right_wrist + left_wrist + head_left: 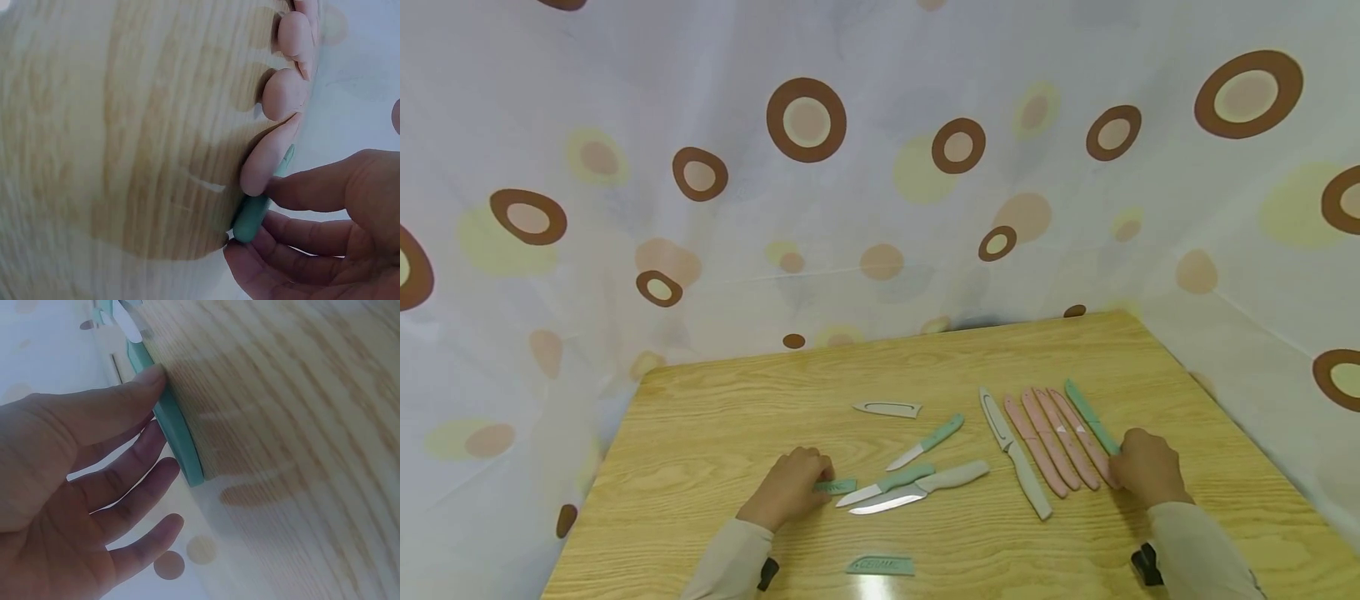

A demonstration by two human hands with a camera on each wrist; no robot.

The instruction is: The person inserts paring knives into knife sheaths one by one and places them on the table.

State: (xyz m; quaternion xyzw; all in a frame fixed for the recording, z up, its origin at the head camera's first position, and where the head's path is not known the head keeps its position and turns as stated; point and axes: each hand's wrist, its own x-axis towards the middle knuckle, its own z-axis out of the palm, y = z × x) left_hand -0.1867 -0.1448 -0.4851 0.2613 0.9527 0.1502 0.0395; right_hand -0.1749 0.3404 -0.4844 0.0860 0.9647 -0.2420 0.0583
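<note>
At the left of the table, my left hand point(793, 487) pinches a green knife sheath point(180, 439) between thumb and fingers, the sheath lying against the wood. Just right of it lie a green-handled knife point(907, 477) and a larger white-handled knife point(957, 476), blades bare and overlapping. Behind these is another bare green-handled knife point(943, 432). Over on the right side, my right hand point(1147, 468) holds the handle end of a sheathed green knife point(1086, 412). Its thumb touches the nearest of several sheathed pink knives point(269, 159), lined up beside it.
A sheathed white knife point(1028, 482) lies left of the pink row. An off-white sheath point(889, 409) is toward the back, and a second green sheath point(880, 566) with raised lettering lies near the front. Patterned curtain point(880, 208) surrounds the wooden table point(737, 400) at back and sides.
</note>
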